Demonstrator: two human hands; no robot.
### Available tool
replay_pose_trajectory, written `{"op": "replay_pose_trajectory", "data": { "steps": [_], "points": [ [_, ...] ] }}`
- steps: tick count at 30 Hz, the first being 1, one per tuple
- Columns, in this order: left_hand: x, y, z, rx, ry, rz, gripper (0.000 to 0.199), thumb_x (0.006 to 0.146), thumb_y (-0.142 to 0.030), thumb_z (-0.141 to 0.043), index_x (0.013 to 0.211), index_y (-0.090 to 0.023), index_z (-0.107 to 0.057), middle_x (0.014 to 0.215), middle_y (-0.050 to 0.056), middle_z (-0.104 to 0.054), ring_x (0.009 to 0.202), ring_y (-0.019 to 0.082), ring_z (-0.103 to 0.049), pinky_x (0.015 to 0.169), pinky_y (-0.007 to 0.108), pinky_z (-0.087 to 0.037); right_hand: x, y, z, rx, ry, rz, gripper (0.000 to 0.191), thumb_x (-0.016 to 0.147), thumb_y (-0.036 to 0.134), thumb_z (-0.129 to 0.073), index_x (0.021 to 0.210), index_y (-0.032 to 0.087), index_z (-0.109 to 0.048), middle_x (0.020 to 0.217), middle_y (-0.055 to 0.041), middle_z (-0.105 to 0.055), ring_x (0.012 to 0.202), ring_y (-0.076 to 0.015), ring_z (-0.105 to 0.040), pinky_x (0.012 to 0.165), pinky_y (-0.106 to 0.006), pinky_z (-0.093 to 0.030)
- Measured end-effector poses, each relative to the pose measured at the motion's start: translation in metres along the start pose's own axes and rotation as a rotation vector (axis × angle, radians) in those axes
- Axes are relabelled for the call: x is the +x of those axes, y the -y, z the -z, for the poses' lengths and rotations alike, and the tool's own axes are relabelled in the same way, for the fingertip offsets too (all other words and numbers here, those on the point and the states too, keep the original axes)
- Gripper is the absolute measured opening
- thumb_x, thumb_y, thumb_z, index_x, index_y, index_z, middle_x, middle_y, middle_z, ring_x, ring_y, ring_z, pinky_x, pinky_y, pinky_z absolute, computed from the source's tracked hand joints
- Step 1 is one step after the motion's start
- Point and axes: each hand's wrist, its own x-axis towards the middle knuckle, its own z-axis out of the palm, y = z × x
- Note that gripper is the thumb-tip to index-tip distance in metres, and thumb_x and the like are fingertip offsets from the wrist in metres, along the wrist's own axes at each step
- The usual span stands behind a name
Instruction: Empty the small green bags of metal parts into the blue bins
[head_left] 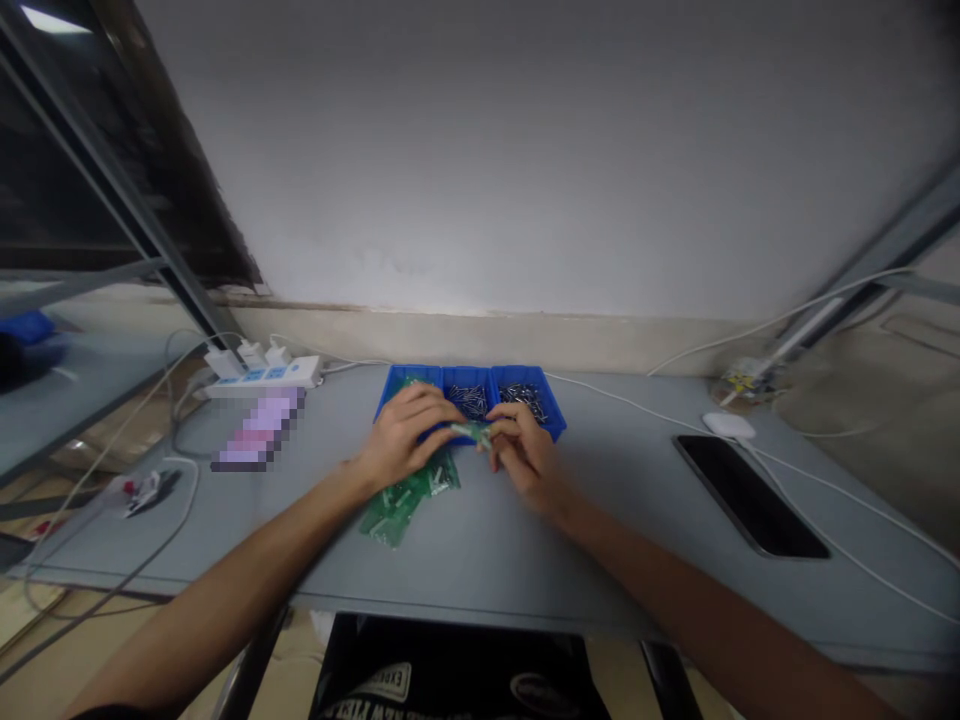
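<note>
Between my two hands, in front of the blue trays, is a small green plastic bag point(475, 431). My left hand point(409, 430) pinches its left end with thumb and fingers. The fingertips of my right hand point(531, 460) are closed on its right end. Several green bags point(391, 512) with small pale pieces in them lie on the table beneath and beside my left hand. Behind the hands stands a row of three joined blue trays point(553, 408). Metal screw-like pieces point(466, 400) fill the middle tray, and similar metal pieces point(523, 397) the right one. Green plastic shows in the left tray, partly hidden by my hand.
A white power strip point(266, 375) with plugs and a pixelated purple phone-shaped item point(259, 430) lie at the left. Farther right are a dark tablet or phone point(750, 495) and a white charger point(729, 426). Cables cross both sides of the grey table point(600, 560); a wall rises behind.
</note>
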Motion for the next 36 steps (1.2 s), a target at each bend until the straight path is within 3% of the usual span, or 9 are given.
{"op": "replay_pose_trajectory", "data": {
  "steps": [3, 6, 9, 15, 18, 21, 25, 30, 36],
  "points": [
    [0.001, 0.003, 0.003, 0.133, -0.236, 0.222, 0.014, 0.097, -0.031, -0.057, 0.095, -0.018, -0.064, 0.104, 0.008, -0.064, 0.103, 0.022, -0.056, 0.096, 0.041, -0.046, -0.002, -0.004, -0.002, -0.213, 0.096, 0.118, 0.024, 0.096, 0.015, -0.042, 0.119, 0.021, -0.048, 0.080, 0.0016, -0.064, 0.059, -0.0111, -0.055, 0.063, -0.025, -0.043],
    [0.001, 0.016, 0.010, 0.232, -0.309, 0.386, 0.023, 0.099, -0.035, -0.052, 0.088, -0.017, -0.062, 0.107, 0.009, -0.060, 0.106, 0.024, -0.053, 0.097, 0.042, -0.044, -0.005, -0.003, -0.005, -0.440, 0.230, 0.213, 0.026, 0.095, 0.014, -0.044, 0.117, 0.022, -0.056, 0.086, -0.0002, -0.067, 0.069, -0.0130, -0.060, 0.068, -0.026, -0.043],
    [-0.001, 0.035, 0.018, 0.332, -0.218, 0.511, 0.030, 0.100, -0.034, -0.045, 0.084, -0.017, -0.065, 0.107, 0.009, -0.059, 0.105, 0.025, -0.051, 0.100, 0.043, -0.042, -0.007, 0.000, -0.008, -0.572, 0.349, 0.237, 0.027, 0.099, 0.019, -0.046, 0.121, 0.024, -0.060, 0.102, -0.0021, -0.070, 0.085, -0.0158, -0.064, 0.075, -0.028, -0.045],
    [-0.006, 0.050, 0.023, 0.572, 0.159, 0.656, 0.027, 0.089, -0.035, -0.057, 0.071, -0.019, -0.068, 0.104, 0.009, -0.060, 0.107, 0.030, -0.053, 0.099, 0.046, -0.041, -0.008, 0.001, -0.013, -0.707, 0.464, 0.175, 0.041, 0.100, 0.033, -0.055, 0.141, 0.029, -0.052, 0.117, -0.0040, -0.068, 0.095, -0.0196, -0.065, 0.076, -0.031, -0.049],
    [-0.004, 0.048, 0.026, 0.621, 0.146, 0.613, 0.017, 0.082, -0.035, -0.067, 0.076, -0.019, -0.066, 0.097, 0.008, -0.061, 0.102, 0.029, -0.056, 0.094, 0.042, -0.043, -0.007, 0.002, -0.015, -0.727, 0.502, 0.140, 0.040, 0.100, 0.037, -0.057, 0.139, 0.027, -0.056, 0.112, -0.0042, -0.070, 0.093, -0.0204, -0.066, 0.076, -0.031, -0.050],
    [-0.003, 0.047, 0.029, 0.540, 0.134, 0.525, 0.014, 0.086, -0.034, -0.064, 0.083, -0.020, -0.066, 0.091, 0.006, -0.065, 0.093, 0.024, -0.060, 0.088, 0.036, -0.044, -0.006, 0.002, -0.016, -0.709, 0.522, 0.123, 0.036, 0.099, 0.037, -0.059, 0.134, 0.026, -0.060, 0.113, -0.0041, -0.070, 0.096, -0.0206, -0.067, 0.078, -0.032, -0.050],
    [-0.004, 0.047, 0.029, 0.391, 0.276, 0.482, 0.026, 0.094, -0.038, -0.056, 0.079, -0.021, -0.069, 0.083, 0.003, -0.071, 0.078, 0.020, -0.062, 0.077, 0.031, -0.043, -0.006, 0.000, -0.015, -0.659, 0.514, 0.144, 0.028, 0.101, 0.032, -0.057, 0.127, 0.025, -0.064, 0.114, -0.0033, -0.071, 0.097, -0.0188, -0.067, 0.079, -0.031, -0.049],
    [-0.002, 0.041, 0.028, 0.370, 0.228, 0.392, 0.037, 0.101, -0.038, -0.046, 0.077, -0.021, -0.068, 0.074, 0.003, -0.068, 0.071, 0.018, -0.060, 0.073, 0.031, -0.043, -0.006, 0.000, -0.014, -0.547, 0.418, 0.180, 0.021, 0.103, 0.024, -0.048, 0.110, 0.021, -0.067, 0.102, -0.0037, -0.071, 0.091, -0.0167, -0.066, 0.079, -0.029, -0.046],
    [0.000, 0.021, 0.021, 0.172, 0.144, 0.077, 0.026, 0.099, -0.029, -0.052, 0.121, -0.020, -0.061, 0.102, 0.006, -0.069, 0.093, 0.019, -0.063, 0.088, 0.036, -0.049, 0.002, 0.008, -0.008, -0.192, 0.197, -0.062, 0.033, 0.104, 0.034, -0.044, 0.076, 0.020, -0.054, 0.062, 0.0042, -0.055, 0.057, -0.0105, -0.051, 0.057, -0.024, -0.034]
  ]
}}
